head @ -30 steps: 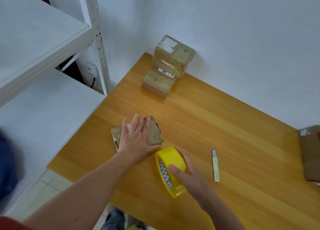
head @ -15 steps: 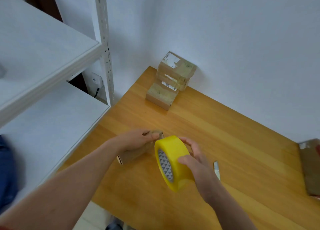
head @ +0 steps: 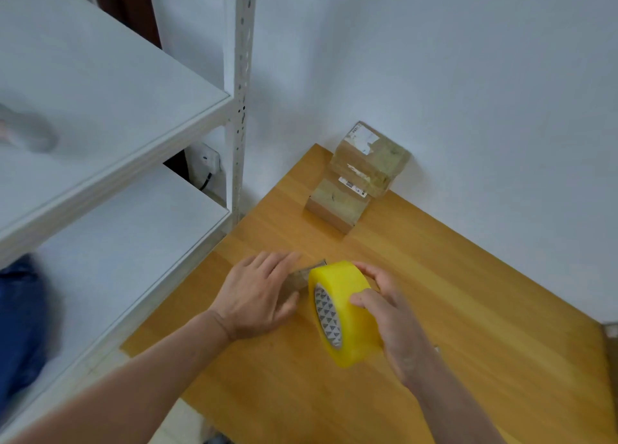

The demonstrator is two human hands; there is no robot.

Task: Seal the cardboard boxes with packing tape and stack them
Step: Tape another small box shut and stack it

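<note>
Near me, my flat left hand [head: 257, 296] steadies the light-looking brown cardboard box [head: 301, 274]. My right hand [head: 398, 323] grips the stiff yellow tape roll [head: 337, 278] by its rim.

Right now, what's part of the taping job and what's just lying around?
Job: yellow tape roll gripped by right hand; small box under left hand, mostly hidden; stacked boxes by the wall.
Lying about: white shelf unit; wall socket; blurred blue item on the lower shelf.
</note>
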